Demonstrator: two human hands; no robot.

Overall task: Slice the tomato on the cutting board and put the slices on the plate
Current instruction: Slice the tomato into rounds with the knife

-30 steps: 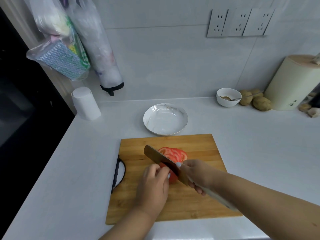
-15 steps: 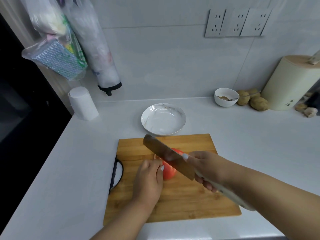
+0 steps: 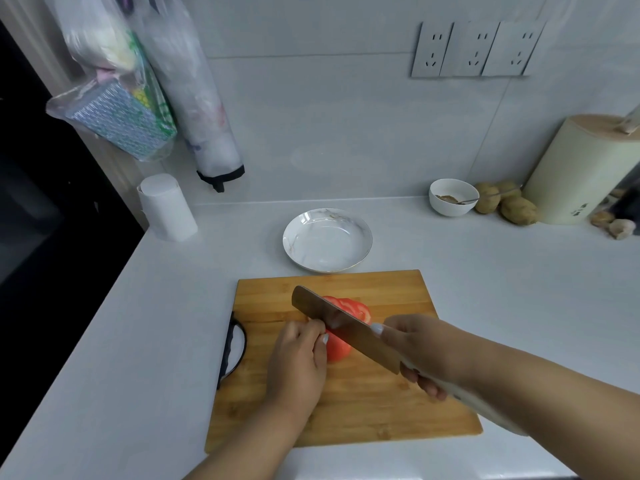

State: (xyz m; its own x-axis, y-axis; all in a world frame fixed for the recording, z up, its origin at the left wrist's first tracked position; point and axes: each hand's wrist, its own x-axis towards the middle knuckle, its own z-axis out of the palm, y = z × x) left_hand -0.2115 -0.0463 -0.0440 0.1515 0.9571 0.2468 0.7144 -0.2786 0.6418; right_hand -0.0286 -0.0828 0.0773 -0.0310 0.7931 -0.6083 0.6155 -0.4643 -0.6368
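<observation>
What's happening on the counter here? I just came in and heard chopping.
A person is slicing a tomato on a wooden cutting board. The left hand steadies the uncut part, while the right hand grips a knife with its blade across the tomato. A few cut slices lie just behind the blade. The plate beyond the board holds no slices so far.
</observation>
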